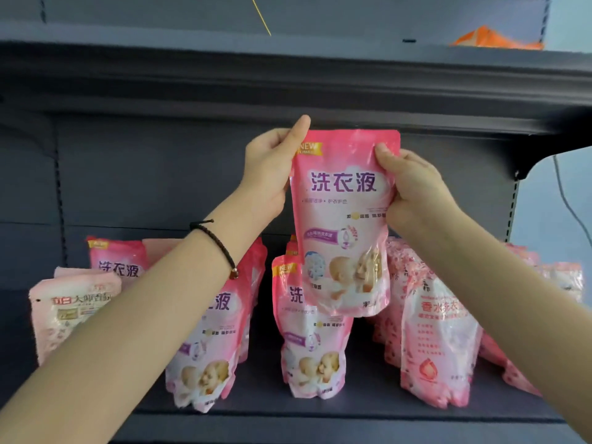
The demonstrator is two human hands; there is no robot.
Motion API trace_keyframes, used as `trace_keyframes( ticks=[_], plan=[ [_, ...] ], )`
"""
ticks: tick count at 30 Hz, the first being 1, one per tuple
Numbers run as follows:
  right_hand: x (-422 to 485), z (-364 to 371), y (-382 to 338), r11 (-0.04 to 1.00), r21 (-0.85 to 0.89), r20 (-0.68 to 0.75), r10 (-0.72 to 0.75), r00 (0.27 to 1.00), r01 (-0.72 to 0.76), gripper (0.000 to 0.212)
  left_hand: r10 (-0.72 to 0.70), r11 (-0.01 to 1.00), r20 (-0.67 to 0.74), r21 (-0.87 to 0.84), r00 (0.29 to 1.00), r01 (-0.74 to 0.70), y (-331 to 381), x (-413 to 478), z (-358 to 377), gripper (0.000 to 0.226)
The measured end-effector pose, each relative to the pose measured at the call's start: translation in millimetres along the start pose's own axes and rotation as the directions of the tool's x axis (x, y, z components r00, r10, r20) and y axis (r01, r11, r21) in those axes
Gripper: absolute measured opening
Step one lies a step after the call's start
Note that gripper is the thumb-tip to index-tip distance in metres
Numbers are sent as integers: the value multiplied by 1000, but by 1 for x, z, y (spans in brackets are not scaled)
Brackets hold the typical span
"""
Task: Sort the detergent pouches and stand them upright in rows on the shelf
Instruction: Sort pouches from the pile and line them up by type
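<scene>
Detergent pouches are the whole story here, and nearly all of them sit on one dark shelf point(368, 402) with an upper shelf point(288, 75) hanging over it. A pale pouch point(70, 312) stands near the shelf's left end. Pink baby-print pouches point(208, 347) fill the middle in a couple of columns. Floral pouches point(439, 347) crowd the right end, and some of them lean on each other rather than standing straight.

Then there's the held pouch point(344, 219), same pink baby print, up in the air in front of the shelf's back wall and clear of the shelf floor. From where I'm standing, its bottom hangs just over the front pouch point(312, 347) of the middle-right column, print facing out.

Grip-wise, the left hand point(269, 174) pinches the top left corner, with the thumb point(301, 129) lying up along the front and the other fingers tucked behind. The right hand point(413, 190) pinches the right edge a bit lower, thumb on the front and fingers behind. Both are closed tight on that pouch and hold nothing else.

The bit that matters, I reckon, is that the whole body hangs below both grips. Its long axis is near vertical, only slightly tilted, and the base points down at the shelf. So it's oriented for standing and looks like a straight lower into the matching column, with neither hand really closer. I can't tell how much room there is behind that front pouch.
</scene>
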State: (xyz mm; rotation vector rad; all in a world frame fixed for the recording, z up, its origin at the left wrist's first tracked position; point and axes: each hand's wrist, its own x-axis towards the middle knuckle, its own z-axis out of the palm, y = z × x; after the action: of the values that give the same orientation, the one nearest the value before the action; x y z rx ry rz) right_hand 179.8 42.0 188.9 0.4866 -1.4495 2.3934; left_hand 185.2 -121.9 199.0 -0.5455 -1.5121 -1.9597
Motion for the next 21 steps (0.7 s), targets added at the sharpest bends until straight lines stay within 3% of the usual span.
trace_keyframes(
  ticks=[7,11,13,16,21],
  plan=[
    [-24,-3,39,996,51,32,-68,997,67,20,126,981,-9,150,992,-124,-23,-43,-27,24],
    [-39,-7,68,990,112,34,-92,995,88,19,211,959,130,165,969,-231,-70,-109,-56,59],
    [-47,-9,85,988,134,39,-78,996,72,16,153,969,169,168,974,-182,-96,-137,-64,62],
    [-57,-11,109,987,153,44,-48,998,40,18,48,984,119,166,992,-68,-123,-163,-71,66],
    [-66,-23,136,986,169,-27,21,999,-16,22,-14,963,108,271,994,-16,-151,-183,-88,77]
  ],
)
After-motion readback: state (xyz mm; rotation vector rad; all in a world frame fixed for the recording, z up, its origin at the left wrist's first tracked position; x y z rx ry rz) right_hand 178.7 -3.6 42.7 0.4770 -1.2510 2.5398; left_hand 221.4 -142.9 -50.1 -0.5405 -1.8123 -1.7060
